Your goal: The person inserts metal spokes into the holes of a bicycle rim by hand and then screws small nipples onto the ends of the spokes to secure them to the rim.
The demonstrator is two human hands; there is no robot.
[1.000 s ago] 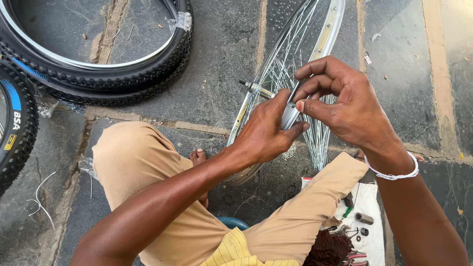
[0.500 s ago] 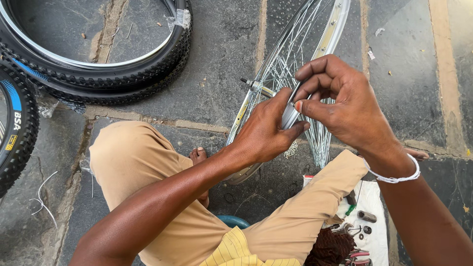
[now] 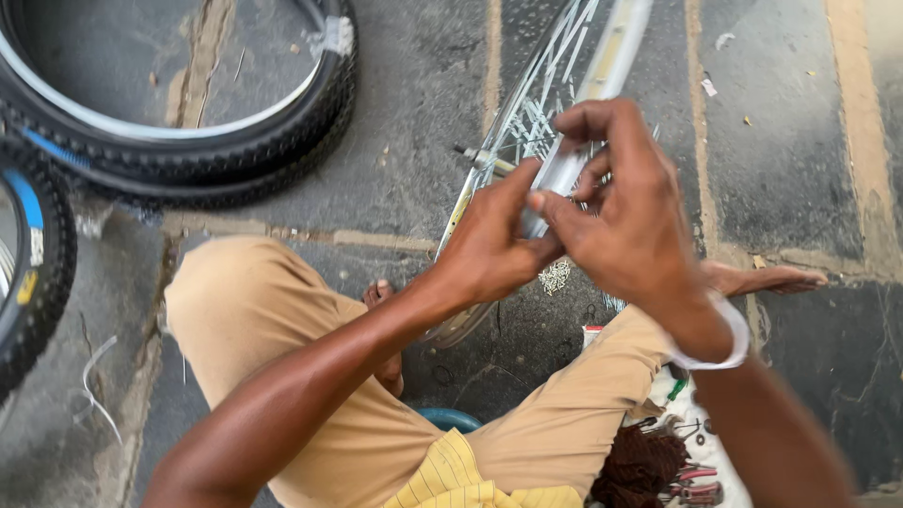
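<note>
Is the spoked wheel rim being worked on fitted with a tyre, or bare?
Bare. The metal rim held by the left hand and right hand shows no rubber; its spokes are exposed. Black tyres lie apart.

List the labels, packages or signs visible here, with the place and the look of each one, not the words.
Tyre sidewall marking: far left edge, on the black tyre; a curved blue band with a small yellow patch below it.
Tape or tag: top, on the rim of the stacked black tyres; small, pale, crumpled.
Small package: on the ground beside the right knee; white with a red edge, mostly hidden.
No signs or screens in view.
</note>
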